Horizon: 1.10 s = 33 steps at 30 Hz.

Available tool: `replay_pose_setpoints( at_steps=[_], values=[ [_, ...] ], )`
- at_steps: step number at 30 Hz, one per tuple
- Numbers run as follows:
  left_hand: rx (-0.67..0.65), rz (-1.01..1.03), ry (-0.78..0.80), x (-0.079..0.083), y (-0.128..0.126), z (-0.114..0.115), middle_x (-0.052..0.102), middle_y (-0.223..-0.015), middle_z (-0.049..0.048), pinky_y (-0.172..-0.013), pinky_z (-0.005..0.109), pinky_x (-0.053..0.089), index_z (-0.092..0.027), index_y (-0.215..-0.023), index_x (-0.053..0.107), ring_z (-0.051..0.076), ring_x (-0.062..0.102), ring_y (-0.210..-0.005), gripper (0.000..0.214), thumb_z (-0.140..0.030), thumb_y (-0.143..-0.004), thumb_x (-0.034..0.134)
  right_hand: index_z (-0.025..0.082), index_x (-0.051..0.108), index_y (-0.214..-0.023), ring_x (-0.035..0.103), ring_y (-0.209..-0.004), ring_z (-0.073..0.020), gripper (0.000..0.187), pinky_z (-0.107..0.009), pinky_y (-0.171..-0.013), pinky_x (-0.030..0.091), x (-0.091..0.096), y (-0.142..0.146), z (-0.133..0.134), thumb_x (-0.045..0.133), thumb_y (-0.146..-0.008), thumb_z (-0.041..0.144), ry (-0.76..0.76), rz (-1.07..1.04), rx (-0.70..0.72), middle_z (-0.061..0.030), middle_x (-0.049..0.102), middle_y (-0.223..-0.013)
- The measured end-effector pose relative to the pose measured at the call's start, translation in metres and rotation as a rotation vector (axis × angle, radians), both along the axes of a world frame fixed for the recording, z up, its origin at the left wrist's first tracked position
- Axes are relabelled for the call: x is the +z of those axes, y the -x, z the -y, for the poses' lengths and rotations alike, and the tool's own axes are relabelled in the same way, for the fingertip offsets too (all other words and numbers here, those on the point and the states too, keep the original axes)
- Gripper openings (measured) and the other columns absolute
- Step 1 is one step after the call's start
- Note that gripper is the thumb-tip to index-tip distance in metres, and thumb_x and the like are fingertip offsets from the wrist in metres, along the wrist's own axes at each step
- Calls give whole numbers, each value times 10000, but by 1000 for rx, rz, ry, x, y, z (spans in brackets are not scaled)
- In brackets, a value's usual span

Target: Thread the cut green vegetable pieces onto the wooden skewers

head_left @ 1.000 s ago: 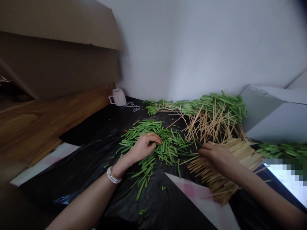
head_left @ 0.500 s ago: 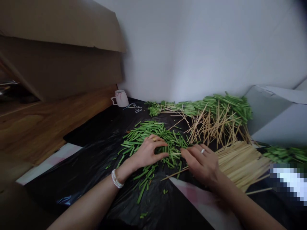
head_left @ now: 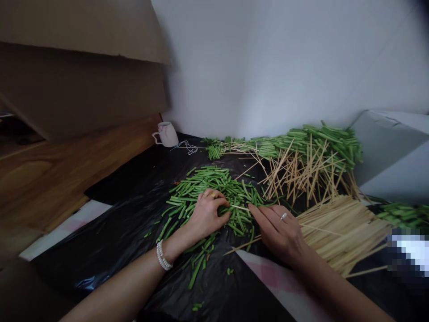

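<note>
My right hand (head_left: 280, 229) pinches a thin, pale wooden skewer (head_left: 240, 208) pointing left toward my left hand (head_left: 208, 214), curled over the near heap of short green stems (head_left: 205, 181), its grip unclear.

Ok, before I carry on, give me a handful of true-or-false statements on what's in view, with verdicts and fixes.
1. The right hand holds a thin stick. True.
2. The left hand wears no ring. False: a gold-coloured ring shows on it.
3. The green pieces around the left hand are tied in one neat bundle. False: they lie loose on the black sheet.
4. The mug stands upright. True.
</note>
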<state>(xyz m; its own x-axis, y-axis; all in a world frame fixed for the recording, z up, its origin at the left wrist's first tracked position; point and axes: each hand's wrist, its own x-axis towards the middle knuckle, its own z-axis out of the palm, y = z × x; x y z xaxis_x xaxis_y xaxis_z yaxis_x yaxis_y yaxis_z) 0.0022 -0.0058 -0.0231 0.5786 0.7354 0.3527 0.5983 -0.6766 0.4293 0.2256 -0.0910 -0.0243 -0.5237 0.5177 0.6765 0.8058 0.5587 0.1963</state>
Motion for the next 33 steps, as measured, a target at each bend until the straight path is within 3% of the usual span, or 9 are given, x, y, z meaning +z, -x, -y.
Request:
replay_pose_setpoints(
  at_steps=[5,8,11,14,18,33],
  values=[
    [-31,172,58,4,-1,-1,671,-960,43,-889,385,388,-215,-847,706,234,540,-976,96,-208,-778,640,74,358,-1442,559,-888,-216,584,-369,-797,459,5,-2,2,472,-870,47,23,9,-2,-127,658,-1038],
    [13,358,159,11,-1,-1,681,-874,41,-877,361,401,-203,-824,702,211,571,-896,67,-217,-786,649,91,352,-1452,561,-803,-170,581,-312,-747,443,10,-2,4,439,-881,27,26,13,-20,-88,663,-942],
    [42,640,455,16,0,-3,682,-820,34,-786,312,432,-178,-822,703,177,591,-792,111,-265,-753,714,116,376,-1448,521,-684,-134,564,-278,-670,404,13,-1,6,413,-893,25,-23,13,-50,-44,644,-831],
    [-51,933,869,18,2,-6,683,-840,24,-711,246,437,-167,-898,709,133,600,-759,206,-278,-731,758,132,398,-1440,498,-663,-133,558,-279,-642,370,16,2,7,412,-892,30,-55,12,-67,-31,626,-791],
    [-122,1073,1200,19,4,-9,694,-899,34,-724,216,458,-164,-956,720,110,623,-791,253,-235,-721,782,144,434,-1420,464,-645,-136,537,-287,-625,339,17,4,8,432,-892,42,-70,31,-104,-23,619,-778],
    [-90,994,1285,16,4,-6,730,-816,55,-702,213,507,-129,-875,749,115,669,-704,276,-292,-666,828,124,535,-1318,420,-630,-146,437,-300,-598,305,14,5,9,455,-893,61,-46,36,-174,-13,589,-742]
  ],
)
